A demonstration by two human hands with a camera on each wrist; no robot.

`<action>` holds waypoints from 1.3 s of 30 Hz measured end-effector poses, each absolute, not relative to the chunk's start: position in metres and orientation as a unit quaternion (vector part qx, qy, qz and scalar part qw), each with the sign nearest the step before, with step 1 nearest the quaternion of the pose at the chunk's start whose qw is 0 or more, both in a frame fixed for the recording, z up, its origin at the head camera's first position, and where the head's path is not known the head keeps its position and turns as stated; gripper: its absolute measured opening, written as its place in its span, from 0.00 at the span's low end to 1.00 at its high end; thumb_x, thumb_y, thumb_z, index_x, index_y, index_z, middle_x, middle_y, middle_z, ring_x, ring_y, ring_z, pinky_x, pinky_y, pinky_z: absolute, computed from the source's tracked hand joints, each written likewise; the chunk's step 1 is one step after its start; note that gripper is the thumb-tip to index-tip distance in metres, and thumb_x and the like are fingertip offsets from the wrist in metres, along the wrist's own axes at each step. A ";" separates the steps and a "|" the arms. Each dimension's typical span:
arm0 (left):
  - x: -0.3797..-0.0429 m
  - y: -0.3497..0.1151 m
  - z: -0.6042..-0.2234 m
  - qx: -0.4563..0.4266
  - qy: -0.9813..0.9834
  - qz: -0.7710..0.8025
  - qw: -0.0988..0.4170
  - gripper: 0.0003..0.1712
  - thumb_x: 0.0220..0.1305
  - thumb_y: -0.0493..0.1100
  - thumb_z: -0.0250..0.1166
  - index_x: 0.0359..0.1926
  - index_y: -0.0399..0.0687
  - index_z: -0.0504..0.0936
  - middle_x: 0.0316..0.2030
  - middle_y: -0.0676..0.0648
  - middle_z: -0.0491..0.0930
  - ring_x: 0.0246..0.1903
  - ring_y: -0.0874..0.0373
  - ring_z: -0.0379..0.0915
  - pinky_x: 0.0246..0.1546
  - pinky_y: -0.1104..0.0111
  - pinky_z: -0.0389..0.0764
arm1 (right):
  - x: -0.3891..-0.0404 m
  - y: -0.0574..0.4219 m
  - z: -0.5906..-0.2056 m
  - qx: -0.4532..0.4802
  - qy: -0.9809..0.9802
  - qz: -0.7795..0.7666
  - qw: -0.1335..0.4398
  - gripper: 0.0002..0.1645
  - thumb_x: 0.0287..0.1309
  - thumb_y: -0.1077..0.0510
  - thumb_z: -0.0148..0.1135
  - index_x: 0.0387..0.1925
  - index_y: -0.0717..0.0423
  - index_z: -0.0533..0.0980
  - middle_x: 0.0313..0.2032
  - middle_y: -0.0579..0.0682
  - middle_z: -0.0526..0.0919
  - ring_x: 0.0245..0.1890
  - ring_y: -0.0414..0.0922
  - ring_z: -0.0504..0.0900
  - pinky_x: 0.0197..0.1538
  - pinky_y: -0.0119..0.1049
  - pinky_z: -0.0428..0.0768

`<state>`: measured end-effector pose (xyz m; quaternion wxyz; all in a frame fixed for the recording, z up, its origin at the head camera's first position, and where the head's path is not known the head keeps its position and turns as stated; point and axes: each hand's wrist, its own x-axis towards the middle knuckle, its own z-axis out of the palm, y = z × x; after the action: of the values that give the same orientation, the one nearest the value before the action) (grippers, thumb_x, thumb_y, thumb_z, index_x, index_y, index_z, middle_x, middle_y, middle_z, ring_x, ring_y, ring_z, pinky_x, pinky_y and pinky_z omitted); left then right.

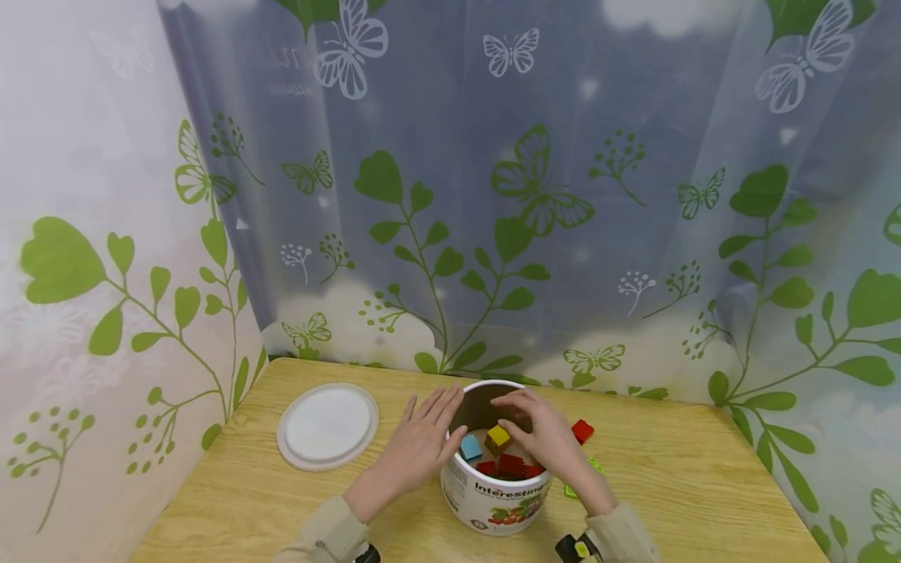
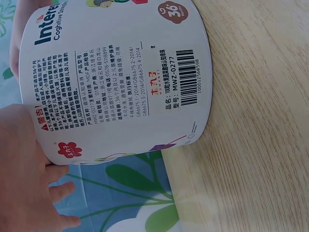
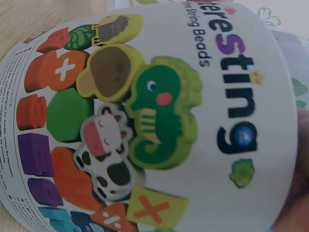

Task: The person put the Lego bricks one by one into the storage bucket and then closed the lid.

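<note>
A white printed bucket point(image 1: 496, 500) stands uncovered, with a yellow block point(image 1: 497, 438), a light blue block point(image 1: 470, 447) and several red blocks point(image 1: 511, 467) inside. My left hand point(image 1: 420, 442) rests against the left of its rim, fingers straight and thumb reaching over the edge. In the left wrist view the left hand point(image 2: 24, 179) lies at the rim beside the printed wall. Over the opening is my right hand point(image 1: 547, 434), fingers and thumb apart near the yellow block, with nothing visible between them. The right wrist view mostly shows the bucket's side point(image 3: 203, 193).
A round white lid point(image 1: 328, 426) lies on the wooden table point(image 1: 232, 485) to the left. Just right of the bucket are a red block point(image 1: 582, 431) and green pieces point(image 1: 595, 465), partly behind my right arm. A patterned curtain point(image 1: 450, 195) hangs behind the table.
</note>
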<state>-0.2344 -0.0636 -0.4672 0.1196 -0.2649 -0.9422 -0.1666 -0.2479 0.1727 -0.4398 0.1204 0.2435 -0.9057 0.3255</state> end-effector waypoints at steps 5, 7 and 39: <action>-0.234 -0.064 -0.467 -0.264 -0.942 -0.169 0.115 0.36 0.81 0.59 0.40 0.79 0.45 0.57 0.78 0.46 0.56 0.76 0.46 0.52 0.73 0.40 0.53 | -0.243 0.181 -0.437 0.224 -0.896 0.355 0.141 0.19 0.59 0.64 0.72 0.53 0.54 0.83 0.51 0.52 0.83 0.45 0.52 0.87 0.48 0.48 0.86; -0.234 -0.064 -0.467 -0.264 -0.943 -0.169 0.115 0.36 0.81 0.59 0.40 0.79 0.45 0.57 0.78 0.46 0.56 0.76 0.45 0.52 0.73 0.40 0.53 | -0.242 0.186 -0.436 0.223 -0.891 0.366 0.150 0.19 0.59 0.64 0.72 0.53 0.54 0.83 0.50 0.53 0.83 0.45 0.54 0.87 0.48 0.49 0.86; -0.235 -0.063 -0.468 -0.264 -0.941 -0.173 0.120 0.35 0.81 0.58 0.42 0.79 0.44 0.57 0.77 0.45 0.58 0.76 0.45 0.53 0.73 0.40 0.53 | -0.235 0.273 -0.489 0.121 -0.881 0.410 0.204 0.19 0.57 0.70 0.71 0.51 0.59 0.84 0.44 0.54 0.86 0.42 0.47 0.86 0.43 0.42 0.87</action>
<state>-0.2348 -0.0633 -0.4682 0.1198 -0.2640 -0.9414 -0.1727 -0.2353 0.2725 -0.4889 0.2038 0.1210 -0.8806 0.4102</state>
